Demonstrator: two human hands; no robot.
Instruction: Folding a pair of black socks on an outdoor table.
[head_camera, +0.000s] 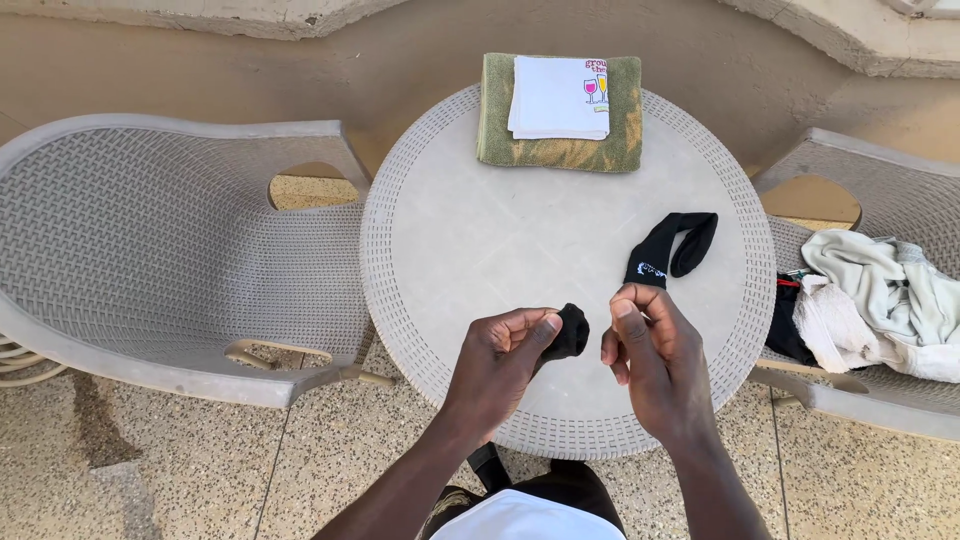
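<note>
The balled black sock (570, 331) sat pinched in the left hand (500, 365) above the near rim of the round table (480, 240); the right hand (650, 355), loosely curled, held nothing. A light pinch might let it unroll or drop off that edge.

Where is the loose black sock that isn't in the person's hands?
In the head view, the loose black sock lies bent over on the round table, right of centre, just beyond the right hand and nearer than the folded green towel.
</note>
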